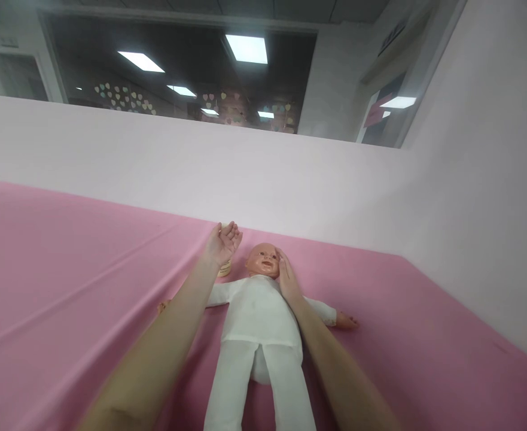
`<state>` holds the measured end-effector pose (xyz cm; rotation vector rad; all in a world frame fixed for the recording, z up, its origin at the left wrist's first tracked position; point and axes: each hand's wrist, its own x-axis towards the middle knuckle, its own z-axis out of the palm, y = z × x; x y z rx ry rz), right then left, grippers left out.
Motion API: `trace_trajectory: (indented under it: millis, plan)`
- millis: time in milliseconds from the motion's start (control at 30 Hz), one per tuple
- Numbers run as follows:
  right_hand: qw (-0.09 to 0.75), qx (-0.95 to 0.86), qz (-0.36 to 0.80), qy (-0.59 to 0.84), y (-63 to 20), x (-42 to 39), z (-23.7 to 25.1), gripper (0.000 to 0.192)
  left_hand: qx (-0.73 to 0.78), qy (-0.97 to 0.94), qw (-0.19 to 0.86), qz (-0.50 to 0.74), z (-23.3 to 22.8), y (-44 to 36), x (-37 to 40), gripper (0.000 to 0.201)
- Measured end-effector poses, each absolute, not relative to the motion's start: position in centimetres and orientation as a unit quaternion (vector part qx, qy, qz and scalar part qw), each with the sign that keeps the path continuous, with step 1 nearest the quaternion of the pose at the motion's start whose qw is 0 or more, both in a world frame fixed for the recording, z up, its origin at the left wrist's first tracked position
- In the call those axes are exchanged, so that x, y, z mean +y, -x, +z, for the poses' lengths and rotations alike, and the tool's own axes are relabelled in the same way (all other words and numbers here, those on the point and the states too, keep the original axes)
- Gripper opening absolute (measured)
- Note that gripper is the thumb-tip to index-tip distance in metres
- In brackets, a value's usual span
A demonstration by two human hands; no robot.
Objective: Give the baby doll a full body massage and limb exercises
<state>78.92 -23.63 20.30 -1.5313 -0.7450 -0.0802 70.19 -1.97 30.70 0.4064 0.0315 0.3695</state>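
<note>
A baby doll (pixel 261 317) lies on its back on a worktop covered with a pink sheet (pixel 66 281), head at the far end and legs pointing toward the near edge. It wears a white one-piece suit; both arms stretch out sideways, with the bare little hands showing at the left and right ends of the sleeves. Its face is turned upward.

The right hand (pixel 286 276) lies flat against the right side of the doll's head, fingers held together and reaching up past the cheek toward the temple, the heel of the palm down at the doll's shoulder. It presses on the head rather than pinching anything.

The left hand (pixel 224 242) is raised just left of the doll's head, palm turned up, fingers loosely curled and a little apart, holding nothing. Right behind and under it stands a small pale bottle (pixel 225 267) on the sheet, mostly hidden by the hand; whether hand and bottle touch cannot be told.

Both forearms run from the near edge up along either side of the doll's body. Beyond the worktop rises a pale pink wall (pixel 263 173), with a dark window (pixel 177 72) above it reflecting ceiling lights.
</note>
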Motion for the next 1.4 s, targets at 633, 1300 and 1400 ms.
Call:
trace_trajectory:
  millis: [633, 1300, 1400]
  plan:
    - [0.665, -0.331, -0.028, 0.669, -79.0, -23.5, 20.3, 0.060, -0.002, -0.227, 0.973, 0.051, 31.5, -68.7, -0.7, 0.031]
    - [0.673, -0.332, -0.024, 0.661, -78.5, -23.5, 20.7, 0.061, 0.019, -0.307, 0.949, 0.063, 31.1, -68.9, -0.1, 0.040]
    - [0.672, -0.330, -0.024, 0.662, -78.5, -23.4, 20.7, 0.062, 0.023, -0.307, 0.950, 0.062, 31.3, -68.8, -0.2, 0.041]
